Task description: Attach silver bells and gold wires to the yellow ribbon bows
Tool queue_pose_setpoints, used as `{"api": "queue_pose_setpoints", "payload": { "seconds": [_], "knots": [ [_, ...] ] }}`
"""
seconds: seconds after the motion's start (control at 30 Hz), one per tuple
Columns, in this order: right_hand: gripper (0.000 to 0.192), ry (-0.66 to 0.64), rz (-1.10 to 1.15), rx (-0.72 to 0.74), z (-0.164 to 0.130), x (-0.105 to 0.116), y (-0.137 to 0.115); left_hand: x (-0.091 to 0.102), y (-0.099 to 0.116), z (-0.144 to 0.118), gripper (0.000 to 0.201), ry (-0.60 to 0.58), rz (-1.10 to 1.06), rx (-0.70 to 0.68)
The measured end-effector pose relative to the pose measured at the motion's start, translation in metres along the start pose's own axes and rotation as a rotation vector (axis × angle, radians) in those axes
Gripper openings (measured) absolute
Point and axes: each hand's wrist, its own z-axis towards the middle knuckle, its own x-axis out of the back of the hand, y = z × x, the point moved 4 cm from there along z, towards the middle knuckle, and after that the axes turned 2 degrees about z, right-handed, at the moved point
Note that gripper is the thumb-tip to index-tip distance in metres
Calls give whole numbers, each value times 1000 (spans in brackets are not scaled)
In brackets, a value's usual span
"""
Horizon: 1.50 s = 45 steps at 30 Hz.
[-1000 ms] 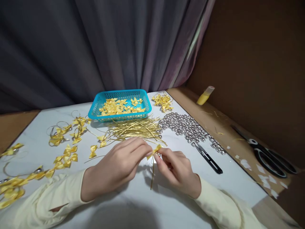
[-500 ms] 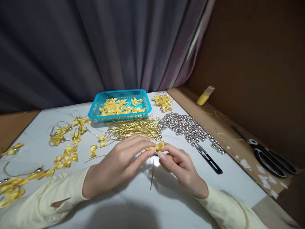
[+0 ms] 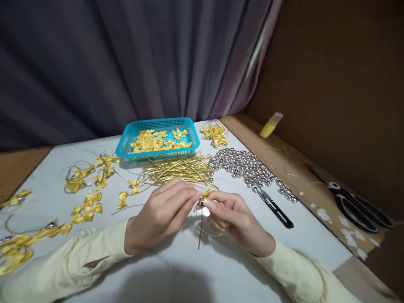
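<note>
We note a small yellow bow (image 3: 206, 192) pinched between the fingertips of both hands, above the middle of the white table (image 3: 176, 273). A gold wire (image 3: 200, 229) hangs from it and curls under the right hand; a tiny dark bit sits at the pinch point, possibly a bell, too small to tell. The left hand (image 3: 160, 212) closes on the bow from the left, fingers drawn together. The right hand (image 3: 232, 219) closes on it from the right, thumb and forefinger narrow on the bow.

Just behind the hands lies a pile of gold wires (image 3: 179, 168). Behind that stands a blue basket (image 3: 124, 145) holding loose bows. Right of the wires we log a spread of silver bells (image 3: 249, 168), and near them black snips (image 3: 274, 206). Finished bows on wire loops (image 3: 85, 176) lie scattered at left. A small heap of bows (image 3: 215, 134) sits right of the basket. On the brown ledge at right: large scissors (image 3: 356, 202) and a yellow bottle (image 3: 269, 126) on its side.
</note>
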Motion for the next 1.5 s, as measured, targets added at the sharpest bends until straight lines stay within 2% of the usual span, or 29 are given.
{"api": "queue_pose_setpoints", "payload": {
  "seconds": [0.13,0.23,0.37,0.47,0.67,0.83,0.97,1.17,1.4,1.5],
  "knots": [
    [20,81,-317,118,-2,2,-6,1,-4,4,12,-3,-94,136],
    [19,131,-586,235,-4,3,-10,2,-8,6,10,-73,-156,212],
    [13,140,-853,338,-5,1,-12,1,-9,7,13,-163,-151,194],
    [11,117,-940,377,-6,-1,-10,-1,-11,5,7,-122,-146,163],
    [14,134,-911,383,-6,-3,-10,-9,-13,-3,9,-20,-130,128],
    [20,124,-665,165,-2,-2,-4,-12,-13,-4,11,-13,-112,154],
    [25,137,-498,62,-2,-2,0,-5,-14,0,11,54,-64,187],
    [21,108,-495,115,-2,-2,-1,1,-14,6,10,22,-121,221],
    [27,132,-622,197,-3,2,-12,3,-20,6,11,-41,-210,404],
    [31,195,-656,215,-6,9,-18,4,-23,5,15,-71,-254,460]
  ]
}}
